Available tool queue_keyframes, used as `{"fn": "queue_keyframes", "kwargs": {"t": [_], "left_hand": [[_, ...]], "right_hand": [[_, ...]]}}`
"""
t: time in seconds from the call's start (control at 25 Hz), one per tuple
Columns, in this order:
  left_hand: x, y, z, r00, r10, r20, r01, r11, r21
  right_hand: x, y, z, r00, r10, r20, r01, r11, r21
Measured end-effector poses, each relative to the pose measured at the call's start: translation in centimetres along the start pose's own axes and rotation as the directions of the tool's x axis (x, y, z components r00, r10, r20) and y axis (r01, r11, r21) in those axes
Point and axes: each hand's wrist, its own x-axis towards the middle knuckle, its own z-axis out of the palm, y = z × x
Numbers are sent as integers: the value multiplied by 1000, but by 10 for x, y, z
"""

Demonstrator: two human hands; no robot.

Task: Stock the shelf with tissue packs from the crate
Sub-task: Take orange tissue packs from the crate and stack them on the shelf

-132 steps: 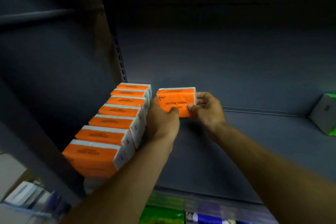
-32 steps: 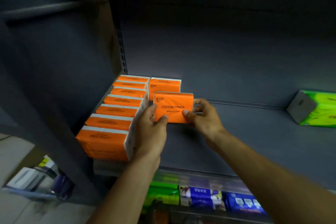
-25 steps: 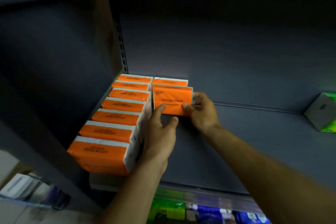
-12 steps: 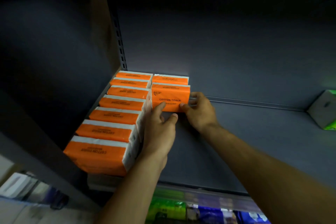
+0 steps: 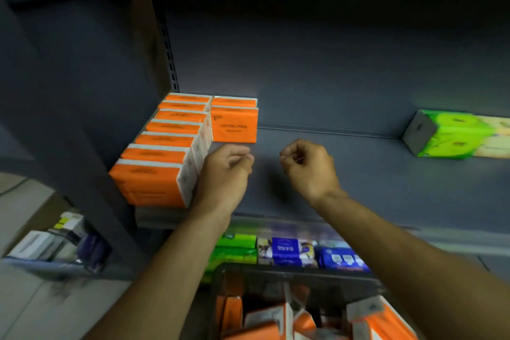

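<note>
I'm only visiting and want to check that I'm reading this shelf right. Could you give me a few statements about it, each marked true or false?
1. Both hands grip an orange pack. False: the left hand and the right hand hold nothing, and the front pack stands on the shelf, apart from them.
2. The left row against the side wall has seven orange packs. True.
3. The second row has two packs. True.
4. A green pack touches the orange ones. False: the green pack lies far to the right, with bare shelf between.
5. The crate below holds loose orange packs. True.
</note>
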Motion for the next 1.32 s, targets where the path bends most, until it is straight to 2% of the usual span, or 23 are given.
{"fn": "queue_keyframes", "kwargs": {"t": [0.16, 0.24, 0.4, 0.52, 0.64, 0.72, 0.84, 0.96, 1.16, 1.32], "left_hand": [[-43, 6, 2, 978, 152, 139, -176, 968, 177], [-65, 4, 3, 957, 186, 224, -245, 930, 274], [-111, -7, 4, 895, 114, 432, -330, 820, 468], [-137, -23, 11, 842, 41, 538, -394, 727, 562], [-152, -36, 25, 796, 0, 605, -439, 689, 577], [-159, -44, 37, 766, -49, 641, -429, 704, 566], [-168, -52, 54, 679, -132, 722, -459, 691, 558], [-176, -55, 67, 622, -184, 761, -481, 677, 557], [-175, -51, 74, 610, -192, 769, -484, 679, 553], [-169, -45, 73, 606, -195, 771, -465, 699, 543]], "right_hand": [[-64, 0, -37, 990, -134, 52, 137, 988, -73], [-94, 11, -56, 987, -134, 89, 146, 978, -145], [-147, 53, -85, 987, 34, 157, 9, 963, -269], [-181, 93, -101, 963, 197, 185, -130, 937, -324], [-209, 130, -108, 921, 303, 247, -169, 879, -446], [-226, 151, -106, 900, 316, 299, -120, 841, -528], [-245, 171, -94, 848, 361, 388, -72, 804, -590], [-256, 180, -80, 808, 426, 407, -44, 733, -679], [-264, 191, -58, 853, 419, 312, -39, 647, -761], [-250, 183, -65, 886, 397, 238, -106, 674, -731]]}}
